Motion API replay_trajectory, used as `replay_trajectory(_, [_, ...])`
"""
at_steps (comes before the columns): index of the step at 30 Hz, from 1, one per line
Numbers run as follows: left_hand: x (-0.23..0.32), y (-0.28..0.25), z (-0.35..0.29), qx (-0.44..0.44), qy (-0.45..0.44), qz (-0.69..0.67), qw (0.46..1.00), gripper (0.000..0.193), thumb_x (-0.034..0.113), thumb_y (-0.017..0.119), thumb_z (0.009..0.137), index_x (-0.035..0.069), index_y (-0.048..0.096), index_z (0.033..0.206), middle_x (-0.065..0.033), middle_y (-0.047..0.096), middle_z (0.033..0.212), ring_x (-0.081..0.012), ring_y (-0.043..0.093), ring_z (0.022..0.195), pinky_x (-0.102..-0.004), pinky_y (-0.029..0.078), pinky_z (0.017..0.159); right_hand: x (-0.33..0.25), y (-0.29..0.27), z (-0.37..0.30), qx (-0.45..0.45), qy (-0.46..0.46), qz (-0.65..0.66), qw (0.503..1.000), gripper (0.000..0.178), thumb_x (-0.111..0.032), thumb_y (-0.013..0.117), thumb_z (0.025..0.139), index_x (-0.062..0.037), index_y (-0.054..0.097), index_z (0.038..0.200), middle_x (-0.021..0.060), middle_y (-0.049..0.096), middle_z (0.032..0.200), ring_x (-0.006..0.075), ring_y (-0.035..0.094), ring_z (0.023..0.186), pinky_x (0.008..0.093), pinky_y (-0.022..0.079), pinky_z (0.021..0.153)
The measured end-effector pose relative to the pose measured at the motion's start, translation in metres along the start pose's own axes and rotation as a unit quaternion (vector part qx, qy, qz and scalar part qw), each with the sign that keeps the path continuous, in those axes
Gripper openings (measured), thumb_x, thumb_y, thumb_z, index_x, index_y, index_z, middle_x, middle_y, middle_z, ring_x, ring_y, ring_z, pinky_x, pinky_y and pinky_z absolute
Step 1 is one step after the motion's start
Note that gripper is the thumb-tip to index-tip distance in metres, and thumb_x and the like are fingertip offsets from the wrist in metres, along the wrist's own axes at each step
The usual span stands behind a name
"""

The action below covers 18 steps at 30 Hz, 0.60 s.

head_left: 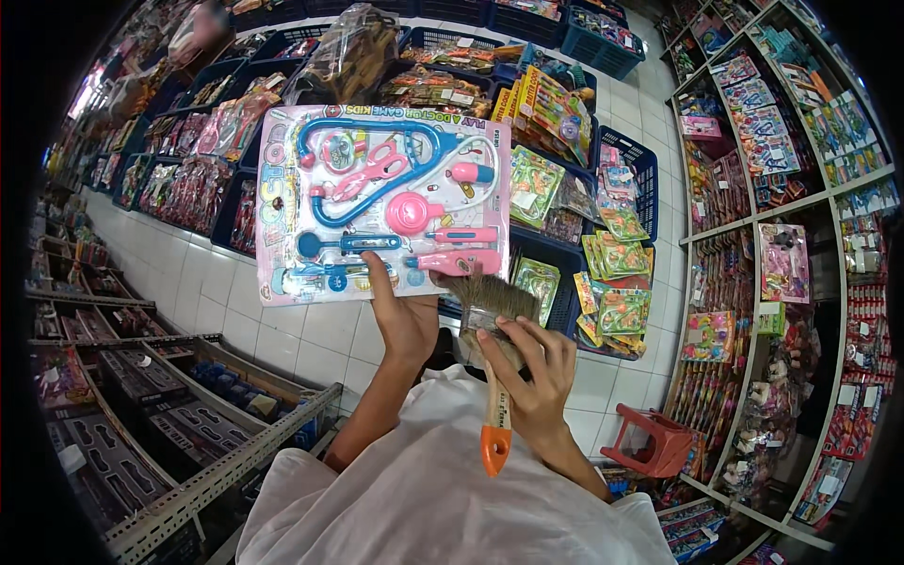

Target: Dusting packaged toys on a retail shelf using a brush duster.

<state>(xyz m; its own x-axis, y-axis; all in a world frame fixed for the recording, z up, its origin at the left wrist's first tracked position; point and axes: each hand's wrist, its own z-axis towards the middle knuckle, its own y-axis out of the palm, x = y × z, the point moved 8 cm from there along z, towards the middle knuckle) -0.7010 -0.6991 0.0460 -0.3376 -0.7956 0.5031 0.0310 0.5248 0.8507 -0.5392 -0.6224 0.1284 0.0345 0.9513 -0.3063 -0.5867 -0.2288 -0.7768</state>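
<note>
My left hand grips the lower edge of a toy doctor set, its thumb over the front and its other fingers hidden behind. Blue and pink plastic pieces, among them a stethoscope, show under the clear front of the flat pack. In my right hand is a wide paintbrush, fingers closed round its ferrule. The brush's wooden handle with an orange tip points down toward me. Its brown bristles meet or overlap the pack's lower right corner; whether they press on it I cannot tell.
Blue crates of packaged toys stand ahead on the white tiled floor. Tall shelves of toys line the right side. A low metal-edged rack with boxes is at lower left. A red stool stands at lower right.
</note>
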Motion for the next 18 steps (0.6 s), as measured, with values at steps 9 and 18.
replay_trajectory(9, [0.016, -0.024, 0.014, 0.003, 0.040, 0.061, 0.997, 0.043, 0.044, 0.044, 0.100, 0.007, 0.048, 0.122, -0.0073, 0.062, 0.105, -0.0180, 0.064, 0.084, -0.0321, 0.053, 0.065, 0.015, -0.002, -0.002, -0.005, 0.006, -0.015, 1.000, 0.042, -0.014, 0.074, 0.070, -0.0166, 0.071, 0.112, 0.0059, 0.063, 0.115, 0.0271, 0.058, 0.105, 0.0402, 0.041, 0.082])
replay_trajectory(18, [0.029, -0.035, 0.025, 0.026, 0.047, 0.097, 0.994, 0.039, 0.040, 0.043, 0.101, 0.006, 0.049, 0.119, -0.0069, 0.062, 0.103, -0.0158, 0.064, 0.082, -0.0308, 0.054, 0.063, 0.019, 0.005, -0.003, -0.004, 0.010, -0.020, 1.000, 0.041, -0.015, 0.074, 0.070, -0.0173, 0.071, 0.110, 0.0036, 0.064, 0.114, 0.0254, 0.058, 0.106, 0.0394, 0.040, 0.083])
